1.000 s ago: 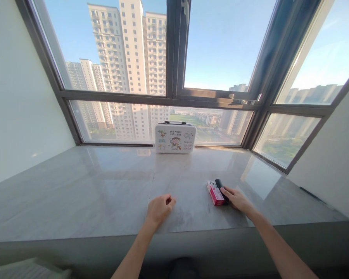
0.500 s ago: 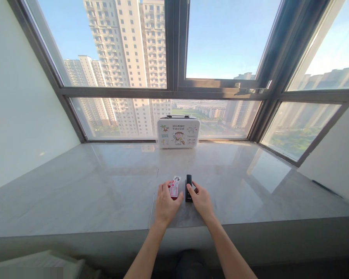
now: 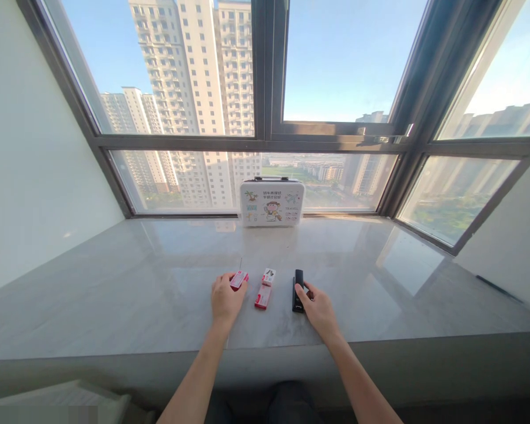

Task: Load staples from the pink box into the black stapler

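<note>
My left hand [image 3: 228, 299] is closed round a small pink-and-white box [image 3: 239, 281], which looks like a staple box, gripped between thumb and fingers at the worktop. To its right lie two more small boxes: a pink-and-red box [image 3: 262, 296] nearer me and a white box with a dark print [image 3: 269, 276] touching its far end. Farther right, my right hand [image 3: 320, 306] grips a black stapler [image 3: 297, 291] from its right side, thumb on top. The stapler stands lengthwise, pointing away from me, on the grey marble surface. My right fingertips are partly hidden behind it.
A white carry case [image 3: 272, 203] with cartoon prints and a black handle stands upright against the window at the back of the marble sill [image 3: 159, 294]. Dark window frames [image 3: 335, 143] rise behind it. White walls border both sides, and the sill's front edge runs before me.
My left hand has moved left with a box, parting it from the other two, which now show fully. My right hand has shifted slightly right and toward me with the stapler.
</note>
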Motion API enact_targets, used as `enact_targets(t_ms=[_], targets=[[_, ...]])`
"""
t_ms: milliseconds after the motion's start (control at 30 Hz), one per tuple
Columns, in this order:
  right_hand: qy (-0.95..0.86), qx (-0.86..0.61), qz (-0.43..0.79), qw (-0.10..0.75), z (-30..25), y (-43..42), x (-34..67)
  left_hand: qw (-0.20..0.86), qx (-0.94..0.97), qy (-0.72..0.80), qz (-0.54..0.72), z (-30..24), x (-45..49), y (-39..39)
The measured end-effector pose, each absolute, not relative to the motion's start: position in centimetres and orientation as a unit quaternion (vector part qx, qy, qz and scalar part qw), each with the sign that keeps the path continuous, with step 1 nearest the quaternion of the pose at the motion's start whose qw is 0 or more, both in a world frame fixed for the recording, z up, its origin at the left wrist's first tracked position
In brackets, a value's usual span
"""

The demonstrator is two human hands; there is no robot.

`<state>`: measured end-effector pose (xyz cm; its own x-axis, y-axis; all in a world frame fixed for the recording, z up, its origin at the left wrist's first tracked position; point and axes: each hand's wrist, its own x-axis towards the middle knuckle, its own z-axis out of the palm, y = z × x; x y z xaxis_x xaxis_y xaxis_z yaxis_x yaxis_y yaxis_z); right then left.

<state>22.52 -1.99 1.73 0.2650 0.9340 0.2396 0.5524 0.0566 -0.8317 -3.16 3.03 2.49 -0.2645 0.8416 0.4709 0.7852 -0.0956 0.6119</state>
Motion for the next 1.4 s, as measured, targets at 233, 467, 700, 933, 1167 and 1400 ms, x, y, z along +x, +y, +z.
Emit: enact_targets(t_ms=[233,467,700,933,1167,1400], targets=[[-0.568,-0.656,0.206,0.452,1.8,-2.3,22.7,-0.036,0.568,0.732,0.374,1.9,-6.3,-1.5],[-0.559,-0.676,0.195,0.439,1.9,-2.9,22.1,-0.066,0.621,0.718,0.309,3.0,-4.6,-4.7],[-0.579,-0.669,0.216,0.413,2.1,-3.7,22.8,0.018,0.749,0.596,0.289,3.3,3.2,-2.6],[-0.66,-0.632,0.169,0.37,4.1,-3.1,25.6,0.053,0.746,0.594,0.294,2.7,2.3,-1.7],[-0.711,-0.588,0.136,0.362,4.5,-2.1,22.4,0.148,0.841,0.449,0.262,4.0,1.8,-4.0],[-0.647,-0.635,0.117,0.406,5.2,-1.8,18.7,0.138,0.855,0.446,0.225,4.5,1.1,-4.2]])
